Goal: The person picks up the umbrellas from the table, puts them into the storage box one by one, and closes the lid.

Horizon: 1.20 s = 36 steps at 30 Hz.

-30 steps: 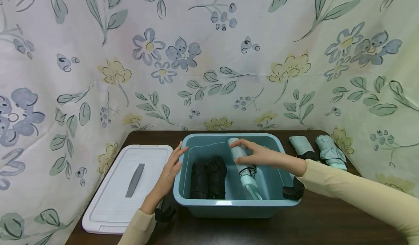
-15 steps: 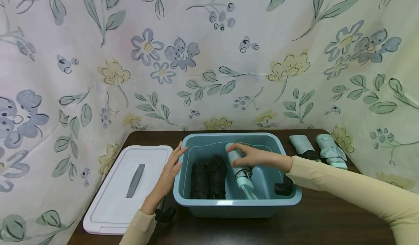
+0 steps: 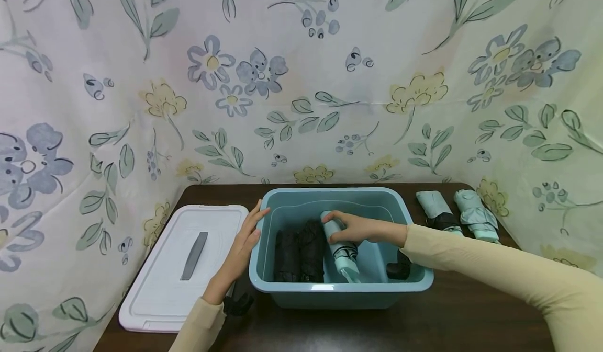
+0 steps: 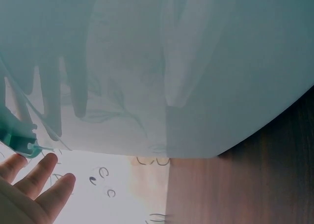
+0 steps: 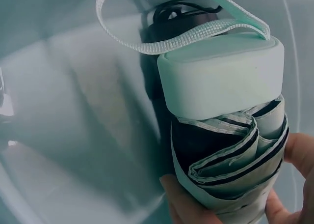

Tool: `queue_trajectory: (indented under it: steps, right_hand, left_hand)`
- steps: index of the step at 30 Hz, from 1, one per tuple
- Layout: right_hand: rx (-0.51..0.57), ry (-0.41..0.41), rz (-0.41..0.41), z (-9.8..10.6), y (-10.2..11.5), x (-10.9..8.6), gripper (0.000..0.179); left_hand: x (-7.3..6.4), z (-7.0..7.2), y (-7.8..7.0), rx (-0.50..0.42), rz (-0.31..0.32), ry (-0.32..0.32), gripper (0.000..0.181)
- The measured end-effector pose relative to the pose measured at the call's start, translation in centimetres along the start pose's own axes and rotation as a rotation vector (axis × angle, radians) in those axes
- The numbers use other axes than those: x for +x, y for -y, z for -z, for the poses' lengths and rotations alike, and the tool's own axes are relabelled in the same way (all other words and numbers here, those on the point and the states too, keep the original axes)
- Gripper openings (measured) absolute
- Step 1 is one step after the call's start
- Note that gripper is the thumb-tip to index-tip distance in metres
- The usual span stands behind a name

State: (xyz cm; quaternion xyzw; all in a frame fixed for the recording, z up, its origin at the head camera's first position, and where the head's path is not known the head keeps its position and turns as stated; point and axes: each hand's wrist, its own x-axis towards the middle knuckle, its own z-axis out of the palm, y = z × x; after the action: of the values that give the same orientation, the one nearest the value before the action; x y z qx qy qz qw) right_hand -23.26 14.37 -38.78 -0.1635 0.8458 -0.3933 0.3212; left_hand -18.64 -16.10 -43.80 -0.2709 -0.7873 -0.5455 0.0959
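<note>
One umbrella (image 5: 225,106) my right hand (image 3: 361,229) pinches in the bin (image 3: 348,299) wants gentle lowering; left hand (image 3: 239,247) straight-fingered at the rim (image 3: 255,269).

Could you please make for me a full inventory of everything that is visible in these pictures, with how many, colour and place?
Bin: 1, blue-green, middle of the table
Folded bundles, apparently umbrellas: 2, black, side by side inside the bin
Held umbrella: 1, pale blue-green, inside the bin
Table umbrellas: 2, pale blue-green, beyond the bin's right side
Lid: 1, white with grey handle, left of the bin
Table: 1, dark brown, under everything
Floral cloth: count unclear, whitish with blue, green, yellow, behind the table
Wrist devices: 2, black, one at each wrist
Sleeves: 2, cream, on both arms
Left hand: 1, at the bin's left rim
Right hand: 1, gripping the held umbrella
</note>
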Motion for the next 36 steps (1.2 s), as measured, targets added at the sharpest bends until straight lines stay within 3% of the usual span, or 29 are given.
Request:
queue_trajectory:
  steps: [7,17,27,36]
  right_hand:
    - [-0.004,0.014,-0.044,-0.8,0.6,0.8,0.051]
    - [-0.093,-0.027,-0.102,-1.4,0.1,1.8,0.048]
    - [-0.037,-0.045,-0.127,-2.2,-0.9,2.4,0.049]
    - [-0.028,-0.033,-0.129,-2.4,-0.8,2.6,0.049]
  left_hand:
    - [0.1,0.2,-3.5,0.007,0.018,0.011,0.048]
    - [0.1,0.1,-3.2,-0.002,0.014,0.013,0.048]
    - [0.2,0.1,-3.1,0.011,-0.005,0.034,0.047]
    - [0.1,0.1,-3.0,0.013,-0.001,0.007,0.048]
